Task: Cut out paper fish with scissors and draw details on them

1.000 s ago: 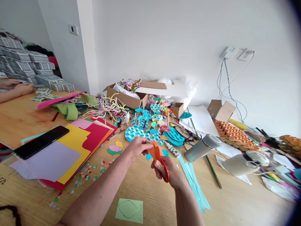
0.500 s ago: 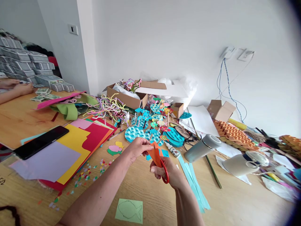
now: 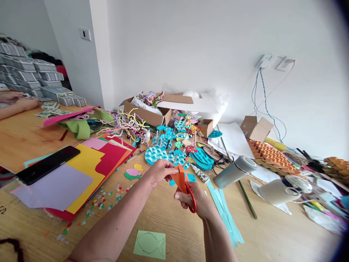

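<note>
My left hand (image 3: 160,172) pinches the left edge of a piece of orange paper (image 3: 178,179) above the table. My right hand (image 3: 192,198) is closed on red-handled scissors (image 3: 193,203), whose blades lie against the orange paper. Below my hands, a green paper square (image 3: 149,244) with a fish outline drawn on it lies flat. Cut fish shapes in pink, yellow and green (image 3: 133,172) rest left of my left hand. Small blue paper pieces (image 3: 191,177) lie just behind the orange paper.
Coloured sheets (image 3: 89,160) with a black phone (image 3: 50,164) lie at left, paper scraps beside them. Blue strips (image 3: 224,213), a grey bottle (image 3: 235,171) and a white cup (image 3: 283,189) are at right. Boxes (image 3: 147,112) stand behind. Another person's hands (image 3: 24,102) are far left.
The scissors' red handle has shifted very slightly in my right hand. Otherwise my hands and the orange paper look almost the same.
</note>
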`<action>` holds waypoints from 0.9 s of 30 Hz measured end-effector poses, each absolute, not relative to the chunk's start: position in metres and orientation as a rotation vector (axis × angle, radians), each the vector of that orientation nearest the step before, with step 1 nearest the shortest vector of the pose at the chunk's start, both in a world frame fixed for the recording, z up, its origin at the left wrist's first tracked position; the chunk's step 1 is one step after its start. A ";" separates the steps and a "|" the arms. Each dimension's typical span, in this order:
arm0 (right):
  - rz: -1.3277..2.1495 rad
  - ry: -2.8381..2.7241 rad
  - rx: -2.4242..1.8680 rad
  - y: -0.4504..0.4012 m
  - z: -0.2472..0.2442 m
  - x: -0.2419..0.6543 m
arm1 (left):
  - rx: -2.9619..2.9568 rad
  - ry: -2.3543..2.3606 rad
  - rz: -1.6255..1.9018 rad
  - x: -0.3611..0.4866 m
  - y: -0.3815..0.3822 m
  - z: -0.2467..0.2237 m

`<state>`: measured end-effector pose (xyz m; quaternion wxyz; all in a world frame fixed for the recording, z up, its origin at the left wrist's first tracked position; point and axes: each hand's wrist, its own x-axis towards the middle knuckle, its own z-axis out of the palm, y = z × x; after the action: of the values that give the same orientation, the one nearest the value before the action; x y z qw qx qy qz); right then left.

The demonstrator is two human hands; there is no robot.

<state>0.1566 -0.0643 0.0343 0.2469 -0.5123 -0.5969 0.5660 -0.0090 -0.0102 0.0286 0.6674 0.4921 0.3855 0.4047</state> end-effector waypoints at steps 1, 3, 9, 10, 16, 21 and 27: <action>1.544 -1.628 -1.395 -0.064 0.034 0.157 | 1.113 0.869 0.914 -0.009 -0.010 0.028; 1.539 -1.632 -1.384 -0.064 0.032 0.158 | 1.114 0.873 0.921 -0.009 -0.010 0.027; 1.539 -1.634 -1.399 -0.064 0.033 0.158 | 1.101 0.866 0.947 -0.007 -0.010 0.025; 1.538 -1.637 -1.404 -0.064 0.034 0.158 | 1.099 0.863 0.949 -0.007 -0.009 0.025; 1.547 -1.666 -1.326 -0.066 0.034 0.160 | 1.103 0.858 0.946 -0.008 -0.009 0.026; 1.562 -1.660 -1.302 -0.067 0.035 0.161 | 1.132 0.853 0.930 -0.008 -0.009 0.026; 1.585 -1.622 -1.300 -0.068 0.038 0.159 | 1.123 0.857 0.917 -0.008 -0.010 0.028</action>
<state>0.1590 -0.0676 0.0376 0.2607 -0.4799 -0.5991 0.5854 -0.0084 -0.0097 0.0277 0.6661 0.4974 0.3795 0.4061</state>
